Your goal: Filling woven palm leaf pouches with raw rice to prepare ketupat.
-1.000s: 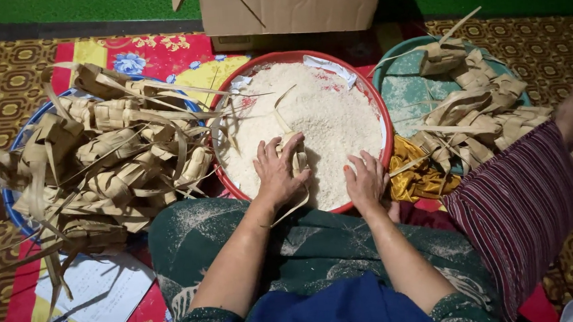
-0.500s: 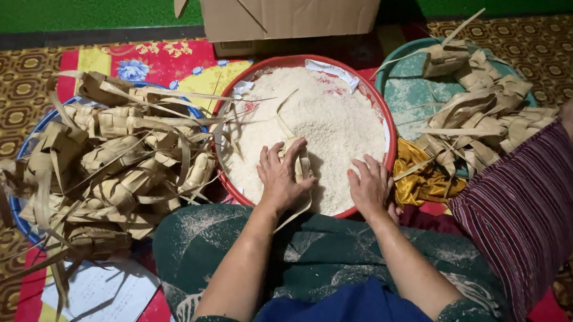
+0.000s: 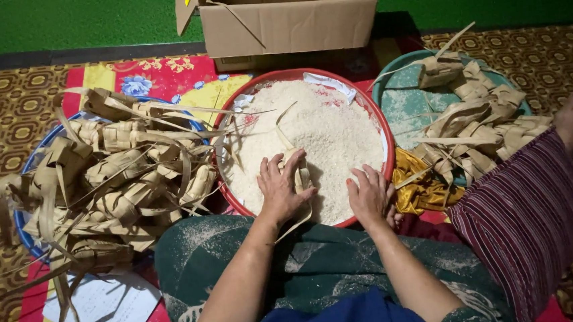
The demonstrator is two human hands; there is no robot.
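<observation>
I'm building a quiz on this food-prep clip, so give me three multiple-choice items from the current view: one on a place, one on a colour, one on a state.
1. Where does the heap of woven leaf pouches lie?
A. Left of the rice basin
B. Inside the cardboard box
C. On the person's lap

2. What colour is the rim of the rice basin?
A. Blue
B. Red
C. White

3. What is the left hand doing?
A. Resting flat on the floor
B. Holding a leaf pouch over the rice
C. Holding a spoon

Answers: 1 A, the heap fills the blue basin at left; 2 B, its rim shows red; 3 B, fingers wrap the pouch.
</observation>
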